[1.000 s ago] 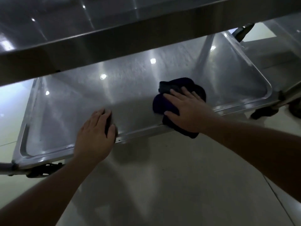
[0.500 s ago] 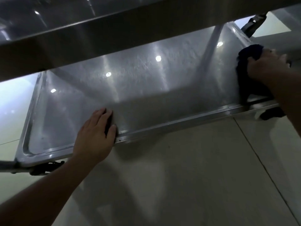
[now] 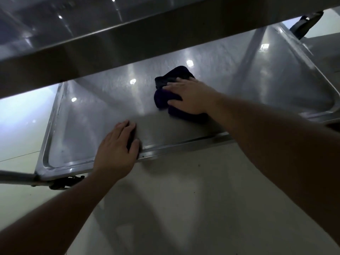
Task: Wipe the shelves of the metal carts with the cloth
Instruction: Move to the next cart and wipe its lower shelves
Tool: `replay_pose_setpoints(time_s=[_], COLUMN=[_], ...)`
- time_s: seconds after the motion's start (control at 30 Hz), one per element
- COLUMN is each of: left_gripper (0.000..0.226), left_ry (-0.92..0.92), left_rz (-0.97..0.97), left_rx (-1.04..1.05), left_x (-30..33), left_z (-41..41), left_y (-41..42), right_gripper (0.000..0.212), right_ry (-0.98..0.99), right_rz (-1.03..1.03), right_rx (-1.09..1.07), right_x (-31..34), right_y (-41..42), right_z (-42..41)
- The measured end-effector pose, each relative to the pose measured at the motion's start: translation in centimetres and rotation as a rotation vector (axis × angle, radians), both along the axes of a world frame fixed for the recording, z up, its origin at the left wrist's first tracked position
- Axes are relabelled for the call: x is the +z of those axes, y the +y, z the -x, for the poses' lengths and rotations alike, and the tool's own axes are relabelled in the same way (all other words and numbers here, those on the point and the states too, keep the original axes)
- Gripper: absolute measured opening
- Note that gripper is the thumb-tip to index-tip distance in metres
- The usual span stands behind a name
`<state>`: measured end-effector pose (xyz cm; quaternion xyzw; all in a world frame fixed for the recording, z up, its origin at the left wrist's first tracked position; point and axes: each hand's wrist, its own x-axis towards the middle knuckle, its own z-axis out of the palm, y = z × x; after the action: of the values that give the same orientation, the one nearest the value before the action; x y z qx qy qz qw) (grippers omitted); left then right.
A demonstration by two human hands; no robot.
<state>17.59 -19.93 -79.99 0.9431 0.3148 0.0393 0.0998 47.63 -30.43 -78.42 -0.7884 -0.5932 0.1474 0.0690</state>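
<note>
The lowest shelf of a steel cart lies below me, shiny and rimmed. A crumpled dark purple cloth rests on its middle. My right hand lies flat on the cloth with straight fingers, pressing it onto the metal. My left hand rests on the shelf's front rim, fingers laid over the edge onto the shelf floor. Part of the cloth is hidden under my right palm.
The cart's upper shelf crosses the top of the view and overhangs the lower one. A dark caster sits under the front left corner, another at the far right. Pale tiled floor spreads in front.
My right hand has swept the cloth from the shelf's right end back to the middle. The left hand has stayed on the front rim.
</note>
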Motion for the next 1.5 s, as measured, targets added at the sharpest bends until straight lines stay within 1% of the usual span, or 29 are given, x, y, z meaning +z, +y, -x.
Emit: replay_pose_setpoints(time_s=[0.03, 0.07, 0.13, 0.2, 0.27, 0.33, 0.37, 0.43, 0.53, 0.6, 0.77, 0.87, 0.93, 1.0, 1.07, 1.13, 1.2, 1.27, 1.3, 1.37, 1.5], left_gripper=[0.064, 0.065, 0.064, 0.064, 0.064, 0.064, 0.064, 0.064, 0.064, 0.064, 0.055, 0.055, 0.054, 0.054, 0.055, 0.055, 0.055, 0.055, 0.056, 0.056, 0.056], left_ry=[-0.002, -0.004, -0.007, 0.0, 0.0, 0.0, -0.003, -0.008, -0.001, 0.003, 0.032, 0.025, 0.027, 0.024, 0.012, 0.011, 0.004, 0.004, 0.005, 0.005, 0.029], left_rz=[0.008, 0.014, 0.02, 0.018, 0.014, 0.012, 0.01, 0.004, -0.003, -0.004, -0.019, -0.02, -0.024, -0.016, -0.006, -0.006, -0.004, -0.006, -0.007, -0.008, -0.001], left_rx=[0.003, 0.004, 0.009, 0.012, 0.013, 0.013, 0.011, 0.004, 0.006, 0.003, 0.005, 0.014, 0.014, 0.012, 0.015, 0.013, 0.014, 0.012, 0.011, 0.012, 0.022], left_x=[0.1, 0.2, 0.3, 0.2, 0.1, 0.1, 0.1, 0.0, 0.1, 0.3, 0.2, 0.4, 0.4, 0.4, 0.5, 0.6, 0.6, 0.5, 0.5, 0.5, 0.7], left_z=[0.0, 0.0, 0.0, 0.0, -0.1, -0.1, -0.2, -0.3, -0.2, -0.2, -0.3, -0.2, -0.2, -0.2, -0.2, -0.2, -0.2, -0.2, -0.2, -0.3, 0.0], left_y=[0.0, 0.0, 0.0, 0.0, 0.0, 0.1, 0.1, 0.0, -0.2, -0.4, -0.5, -0.5, -0.5, -0.5, -0.4, -0.5, -0.4, -0.5, -0.5, -0.5, -0.7], right_gripper=[0.064, 0.063, 0.06, 0.059, 0.065, 0.074, 0.077, 0.076, 0.081, 0.084, 0.091, 0.084, 0.078, 0.075, 0.074, 0.077, 0.079, 0.076, 0.075, 0.078, 0.083], right_ry=[0.016, 0.027, 0.007, -0.018, -0.027, -0.001, 0.023, 0.072, 0.012, -0.032, -0.05, -0.062, -0.05, -0.035, -0.022, -0.041, -0.058, -0.05, -0.048, -0.067, -0.078], right_rz=[-0.006, -0.02, -0.056, -0.084, -0.028, 0.035, 0.037, 0.0, 0.041, 0.06, 0.038, 0.035, 0.032, 0.022, 0.01, -0.004, -0.042, -0.068, -0.061, -0.017, 0.045], right_rx=[-0.023, -0.091, -0.302, -0.56, -0.798, -0.943, -0.956, -0.948, -0.915, -0.851, -0.511, -0.31, -0.184, -0.131, -0.158, -0.292, -0.522, -0.779, -0.872, -0.953, -0.995], right_x=[0.1, 0.2, 0.4, 0.1, -0.2, -0.5, -0.5, -0.6, -0.6, -0.8, -0.7, -0.7, -0.6, -0.5, -0.4, -0.4, -0.3, 0.1, 0.1, -0.2, -0.5], right_y=[-0.4, -0.9, -3.0, -6.6, -11.7, -16.6, -18.3, -20.7, -22.4, -22.8, -20.3, -16.9, -14.9, -14.2, -14.8, -16.5, -19.4, -23.2, -24.8, -26.6, -26.1], right_z=[-0.4, -1.4, -4.8, -9.7, -14.8, -18.5, -19.6, -19.8, -16.6, -13.1, -3.4, 2.0, 4.1, 4.8, 4.2, 2.4, -1.1, -4.9, -6.4, -7.9, -6.9])
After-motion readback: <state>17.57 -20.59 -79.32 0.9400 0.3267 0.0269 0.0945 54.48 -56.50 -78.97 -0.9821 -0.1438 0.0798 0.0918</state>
